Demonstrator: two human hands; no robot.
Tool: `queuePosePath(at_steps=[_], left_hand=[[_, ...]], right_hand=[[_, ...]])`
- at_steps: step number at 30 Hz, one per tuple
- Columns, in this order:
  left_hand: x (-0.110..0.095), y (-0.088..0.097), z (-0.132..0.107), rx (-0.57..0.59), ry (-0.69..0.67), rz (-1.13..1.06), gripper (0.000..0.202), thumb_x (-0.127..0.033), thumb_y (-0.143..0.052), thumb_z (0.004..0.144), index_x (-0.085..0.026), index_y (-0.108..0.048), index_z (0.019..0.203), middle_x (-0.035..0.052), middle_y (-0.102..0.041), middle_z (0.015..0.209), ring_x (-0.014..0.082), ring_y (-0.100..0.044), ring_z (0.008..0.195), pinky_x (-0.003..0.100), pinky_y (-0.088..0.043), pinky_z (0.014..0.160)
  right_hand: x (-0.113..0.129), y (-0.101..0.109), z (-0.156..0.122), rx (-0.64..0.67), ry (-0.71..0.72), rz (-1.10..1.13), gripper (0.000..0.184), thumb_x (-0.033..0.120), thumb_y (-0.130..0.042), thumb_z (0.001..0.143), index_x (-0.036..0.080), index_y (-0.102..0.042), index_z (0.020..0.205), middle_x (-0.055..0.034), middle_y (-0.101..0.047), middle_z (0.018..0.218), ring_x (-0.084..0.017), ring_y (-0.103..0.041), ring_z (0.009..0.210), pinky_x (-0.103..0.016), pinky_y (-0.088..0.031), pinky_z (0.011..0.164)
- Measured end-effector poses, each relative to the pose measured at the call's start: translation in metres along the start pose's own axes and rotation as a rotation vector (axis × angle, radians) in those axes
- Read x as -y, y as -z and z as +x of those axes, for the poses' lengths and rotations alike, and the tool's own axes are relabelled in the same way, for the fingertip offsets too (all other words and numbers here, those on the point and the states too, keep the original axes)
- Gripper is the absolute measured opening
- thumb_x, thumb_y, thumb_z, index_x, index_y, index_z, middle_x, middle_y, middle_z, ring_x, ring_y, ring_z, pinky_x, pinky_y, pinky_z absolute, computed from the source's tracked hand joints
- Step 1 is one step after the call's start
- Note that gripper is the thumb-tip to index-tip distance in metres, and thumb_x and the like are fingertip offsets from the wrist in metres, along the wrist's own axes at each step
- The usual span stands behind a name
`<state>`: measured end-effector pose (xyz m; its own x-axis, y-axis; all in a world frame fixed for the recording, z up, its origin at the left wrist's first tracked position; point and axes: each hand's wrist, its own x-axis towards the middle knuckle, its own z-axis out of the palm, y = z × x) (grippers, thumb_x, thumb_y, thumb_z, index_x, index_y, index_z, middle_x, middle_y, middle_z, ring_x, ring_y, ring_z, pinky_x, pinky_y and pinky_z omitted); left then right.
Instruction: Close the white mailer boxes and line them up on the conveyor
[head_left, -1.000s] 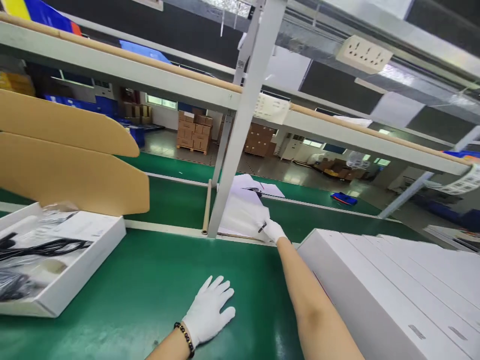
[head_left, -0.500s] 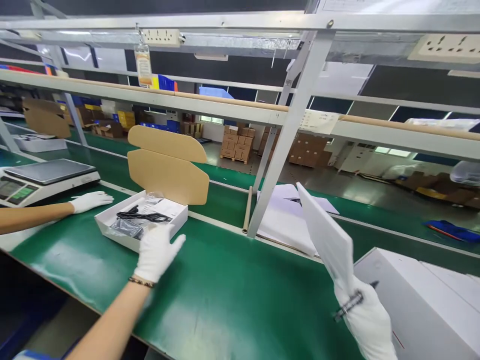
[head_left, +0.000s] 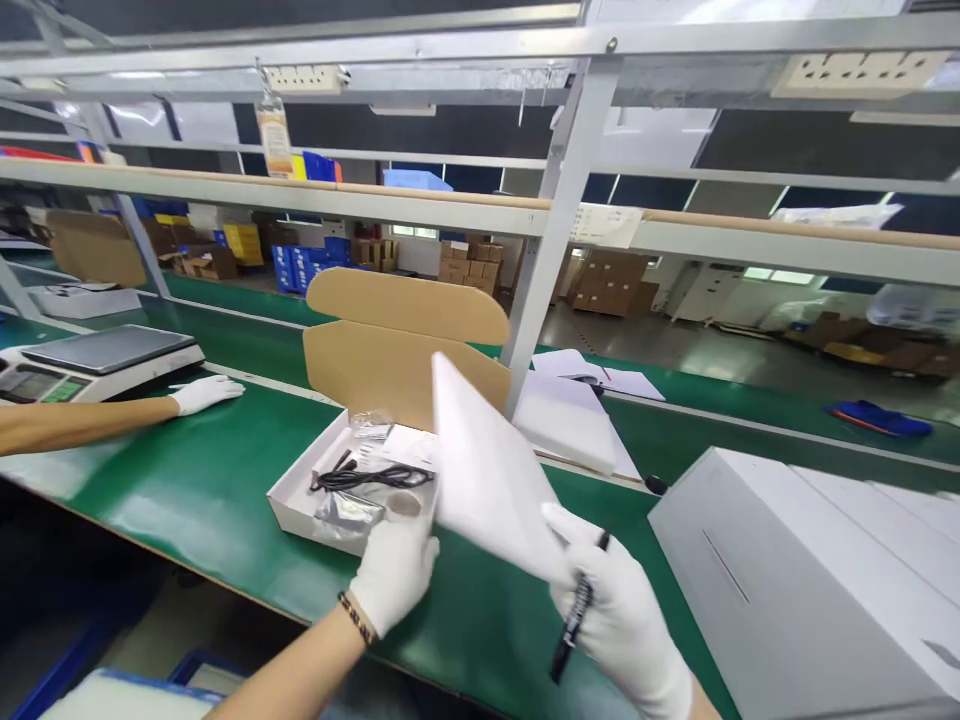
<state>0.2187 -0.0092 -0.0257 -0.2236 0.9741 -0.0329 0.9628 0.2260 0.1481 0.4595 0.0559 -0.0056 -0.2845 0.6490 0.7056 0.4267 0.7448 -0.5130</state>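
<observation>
An open white cardboard box [head_left: 300, 490] with a raised brown lid [head_left: 409, 345] stands on the green bench. In it lie a coiled black cable [head_left: 375, 478], a silvery plastic bag [head_left: 349, 512] and white papers. My gloved left hand [head_left: 396, 572] grips the box's front wall near its right corner, its fingertips partly hidden. A white foam sheet [head_left: 491, 470], tilted and slightly blurred, is pinched by one corner in my gloved right hand [head_left: 611, 600], just right of the box. That same hand also keeps a black marker pen [head_left: 574, 625] between its fingers.
A co-worker's gloved hand [head_left: 208, 393] rests flat on the bench by a scale [head_left: 105, 350]. More white foam sheets [head_left: 566, 415] lie behind the shelf post [head_left: 559, 230]. Several large white boxes [head_left: 795, 580] stand at the right. An open notebook [head_left: 600, 375] lies farther back.
The box has slid right along the bench with my left hand on it. My right hand has brought the foam sheet left, close to the box. The view has shifted a little.
</observation>
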Motion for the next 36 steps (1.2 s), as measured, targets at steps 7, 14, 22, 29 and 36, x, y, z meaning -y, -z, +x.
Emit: queuePosePath(at_steps=[7, 14, 22, 29, 36], left_hand=[[0.024, 0.078, -0.059, 0.33, -0.844, -0.537, 0.041, -0.068, -0.056, 0.079, -0.041, -0.074, 0.104, -0.0056, -0.074, 0.11, 0.0232, -0.067, 0.106, 0.027, -0.053, 0.091], [0.058, 0.044, 0.046, 0.086, -0.235, -0.023, 0.08, -0.065, -0.058, 0.077, -0.028, -0.045, 0.147, 0.0066, -0.026, 0.162, 0.0412, -0.017, 0.148, 0.061, -0.026, 0.115], [0.055, -0.004, 0.053, 0.013, -0.424, -0.103, 0.085, -0.069, -0.06, 0.078, -0.021, -0.045, 0.147, 0.0127, -0.027, 0.161, 0.0432, -0.011, 0.149, 0.059, -0.026, 0.116], [0.013, 0.023, 0.065, 0.182, -0.4, -0.008, 0.091, -0.07, -0.055, 0.079, -0.018, -0.038, 0.151, 0.0182, -0.029, 0.159, 0.0424, -0.023, 0.146, 0.057, -0.04, 0.108], [0.036, 0.02, 0.088, -0.17, -0.314, -0.257, 0.079, -0.065, -0.035, 0.088, -0.012, -0.044, 0.147, 0.0212, -0.029, 0.158, 0.0426, -0.019, 0.147, 0.07, -0.019, 0.113]], right_hand=[[0.037, -0.013, 0.017, 0.421, 0.523, -0.591, 0.04, 0.001, -0.047, 0.072, 0.009, -0.068, 0.105, -0.0162, -0.068, 0.085, -0.025, -0.062, 0.073, -0.036, -0.055, 0.062], [0.021, -0.046, 0.016, 0.853, 0.198, -0.399, 0.065, 0.029, -0.074, 0.071, 0.006, -0.056, 0.128, -0.0226, -0.06, 0.119, -0.036, -0.053, 0.115, -0.052, -0.043, 0.102], [-0.017, -0.038, 0.03, 0.708, -0.311, -0.262, 0.094, 0.04, -0.085, 0.059, 0.01, -0.045, 0.138, -0.0123, -0.058, 0.11, -0.033, -0.048, 0.115, -0.055, -0.024, 0.115], [-0.029, -0.04, 0.036, 0.685, -0.235, -0.374, 0.095, 0.052, -0.082, 0.059, 0.008, -0.049, 0.135, -0.0223, -0.049, 0.131, -0.043, -0.033, 0.133, -0.057, -0.022, 0.115], [-0.06, -0.037, 0.049, 0.239, -0.305, 0.008, 0.076, 0.056, -0.076, 0.06, 0.017, -0.053, 0.122, -0.0159, -0.057, 0.125, -0.035, -0.051, 0.122, -0.055, -0.031, 0.113]])
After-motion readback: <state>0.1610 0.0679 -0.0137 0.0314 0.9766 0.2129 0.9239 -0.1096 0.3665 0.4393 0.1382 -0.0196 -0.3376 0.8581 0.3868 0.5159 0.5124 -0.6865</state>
